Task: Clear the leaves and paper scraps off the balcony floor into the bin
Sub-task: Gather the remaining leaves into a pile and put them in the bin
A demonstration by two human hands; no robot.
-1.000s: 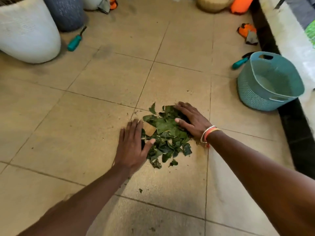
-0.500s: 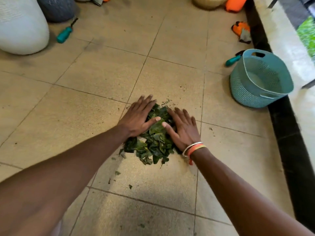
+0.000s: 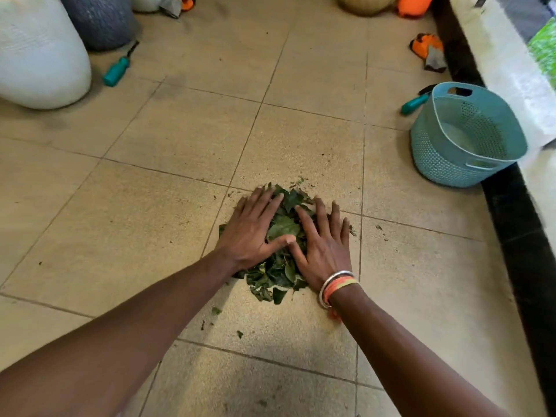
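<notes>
Head view: left hand (image 3: 252,233), right hand (image 3: 324,251) flat on leaf pile (image 3: 278,276), grip released; bin (image 3: 436,152) apart.

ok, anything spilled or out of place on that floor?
Minor only: small green leaf fragments lie loose on the beige tiles nearer the camera than the heaped green leaf pile, outside the flat left hand and right hand, with more specks to the pile's right. The teal perforated plastic bin stands upright, apart from the pile.
</notes>
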